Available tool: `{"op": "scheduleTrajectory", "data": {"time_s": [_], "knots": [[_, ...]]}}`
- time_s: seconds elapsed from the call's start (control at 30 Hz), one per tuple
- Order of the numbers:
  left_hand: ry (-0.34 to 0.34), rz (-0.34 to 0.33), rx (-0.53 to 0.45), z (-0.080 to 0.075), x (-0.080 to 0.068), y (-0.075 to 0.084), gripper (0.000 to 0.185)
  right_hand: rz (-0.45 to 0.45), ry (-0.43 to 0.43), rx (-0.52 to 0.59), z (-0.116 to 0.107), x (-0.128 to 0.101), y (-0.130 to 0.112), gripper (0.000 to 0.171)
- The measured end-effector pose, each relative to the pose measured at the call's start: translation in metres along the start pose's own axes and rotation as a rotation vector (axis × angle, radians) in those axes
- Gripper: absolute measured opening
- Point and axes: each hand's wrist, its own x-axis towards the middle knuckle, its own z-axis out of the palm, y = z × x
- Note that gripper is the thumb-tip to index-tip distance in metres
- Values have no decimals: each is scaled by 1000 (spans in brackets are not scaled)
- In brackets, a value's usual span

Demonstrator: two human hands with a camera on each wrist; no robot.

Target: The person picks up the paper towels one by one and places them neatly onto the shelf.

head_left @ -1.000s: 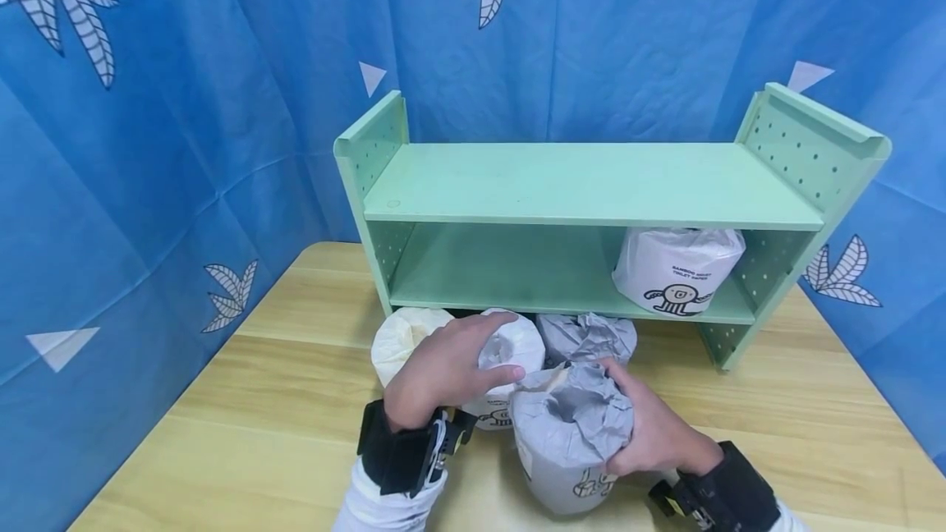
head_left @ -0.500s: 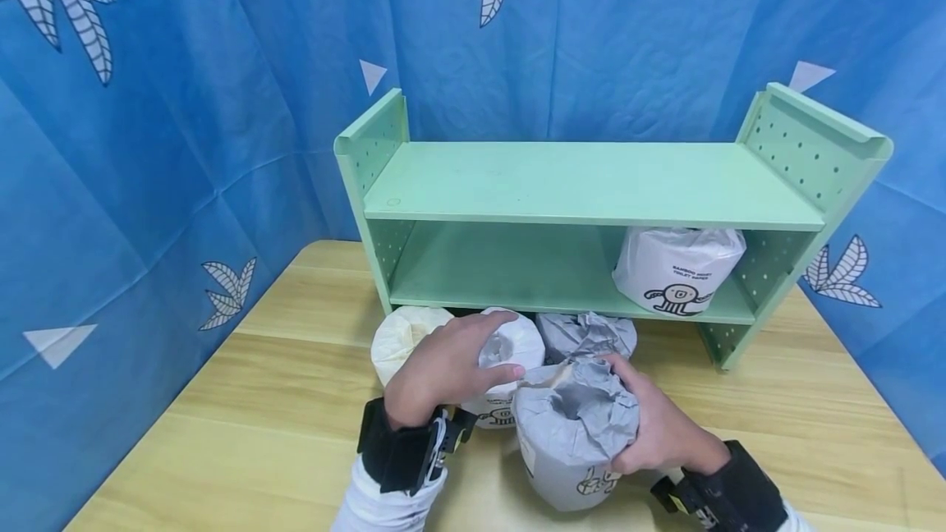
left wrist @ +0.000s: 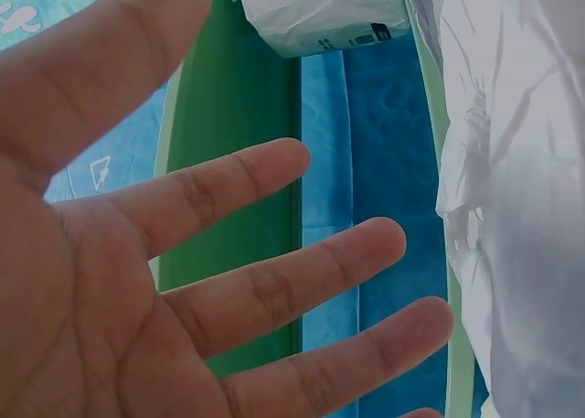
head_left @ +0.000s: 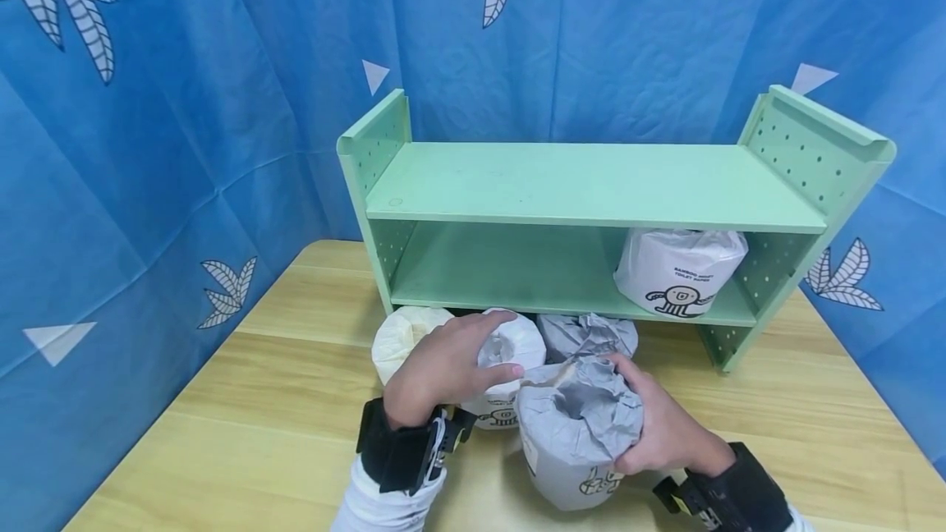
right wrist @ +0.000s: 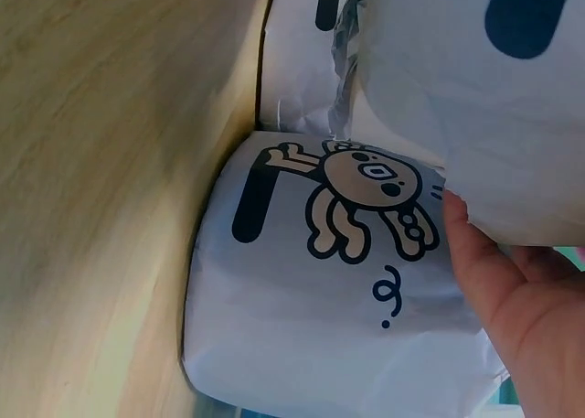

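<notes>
My right hand (head_left: 650, 425) grips the right side of a grey-topped, paper-wrapped toilet roll (head_left: 576, 450), the nearest of the rolls. In the right wrist view the fingers and thumb (right wrist: 484, 262) press against this held roll (right wrist: 411, 80), which overlaps another wrapped toilet roll (right wrist: 274, 326) printed with a cartoon figure. My left hand (head_left: 451, 364) reaches over a cream toilet roll (head_left: 402, 331) and a white toilet roll (head_left: 517, 347), holding neither. Its fingers (left wrist: 302, 262) are spread in the left wrist view. A second grey-topped toilet roll (head_left: 587, 335) stands behind the held one.
A green two-tier shelf (head_left: 591, 187) with perforated side panels stands at the back of the wooden table (head_left: 244, 433). On its lower tier, at the right, sits a white-wrapped toilet roll (head_left: 680, 273). A blue patterned curtain (head_left: 222, 105) hangs behind and to the left.
My right hand and the grey-topped toilet roll in it have shifted slightly to the right. The left hand keeps its place.
</notes>
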Motion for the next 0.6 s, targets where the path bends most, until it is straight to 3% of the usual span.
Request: {"op": "scheduleTrajectory", "data": {"time_s": [0.6], "knots": [[6,-4,-4,2,0,-1,64,-7,13,-13,-5,0,-2,100]]}}
